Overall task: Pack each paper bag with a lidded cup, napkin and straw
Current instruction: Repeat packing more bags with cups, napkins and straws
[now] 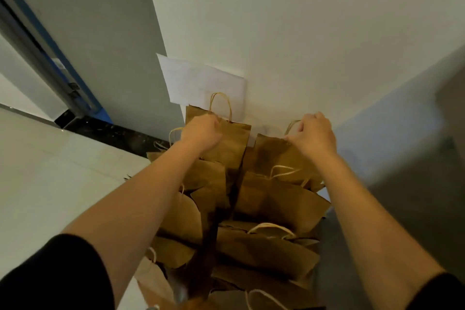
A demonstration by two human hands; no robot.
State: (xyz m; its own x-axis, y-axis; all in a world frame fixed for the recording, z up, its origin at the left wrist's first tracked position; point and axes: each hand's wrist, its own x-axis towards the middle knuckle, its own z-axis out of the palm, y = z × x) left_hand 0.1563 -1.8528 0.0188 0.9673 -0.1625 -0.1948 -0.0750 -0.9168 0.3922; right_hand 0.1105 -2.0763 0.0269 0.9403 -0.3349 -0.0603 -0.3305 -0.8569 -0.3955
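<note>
Several brown paper bags with twisted cord handles stand and lie packed together against a white wall. At the far end my left hand (pixel 201 131) grips the top edge of the left rear bag (pixel 226 143), whose handle loop rises above it. My right hand (pixel 313 133) holds the handle and rim of the right rear bag (pixel 274 156). Both arms are stretched forward over the other bags (pixel 271 246). No cup, napkin or straw shows; the bags' insides are hidden.
A white sheet of paper (pixel 201 80) hangs on the wall just behind the rear bags. A grey door frame with blue trim (pixel 50 63) and a dark threshold strip (pixel 113 133) are at the left. Pale floor tiles (pixel 50 171) spread to the left; a grey surface (pixel 415 184) is at the right.
</note>
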